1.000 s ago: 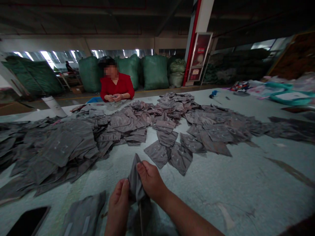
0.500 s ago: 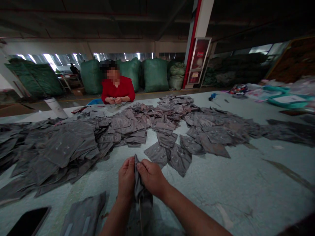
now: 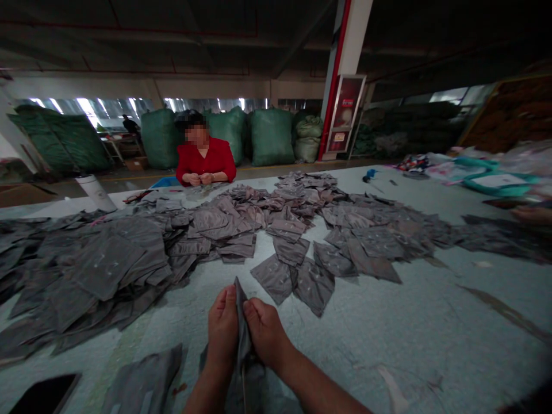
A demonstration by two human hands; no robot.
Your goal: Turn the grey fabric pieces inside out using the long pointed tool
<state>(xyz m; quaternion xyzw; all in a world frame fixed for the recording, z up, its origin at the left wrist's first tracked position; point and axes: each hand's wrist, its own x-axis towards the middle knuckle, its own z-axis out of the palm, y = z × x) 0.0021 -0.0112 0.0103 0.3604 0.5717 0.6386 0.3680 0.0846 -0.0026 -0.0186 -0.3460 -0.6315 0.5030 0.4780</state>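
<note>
A grey fabric piece [image 3: 244, 339] stands on edge between my two hands, its pointed corner rising above the fingers. My left hand [image 3: 222, 322] is closed on its left side, thumb on top. From the right, my right hand [image 3: 266, 329] pinches the same piece with thumb and bent fingers. Its lower part hangs toward me between my forearms, where shadow hides detail. Beyond my hands, several loose grey fabric pieces [image 3: 316, 284] with small pale marks lie on the pale green table [image 3: 379, 322]. Another grey piece [image 3: 142, 379] lies at the lower left.
Heaped grey pieces [image 3: 107, 253] spread across the table. A dark phone [image 3: 47, 394] lies at the near left, a white bottle [image 3: 95, 193] farther back. A co-worker in red [image 3: 207, 158] sits opposite. Another person's hand [image 3: 532, 215] shows at the right edge. Green sacks [image 3: 272, 137] stand behind.
My right hand has shifted slightly down along the fabric piece, and more of its pointed corner shows. The view has tilted a little. Another person's hand has come in at the right edge.
</note>
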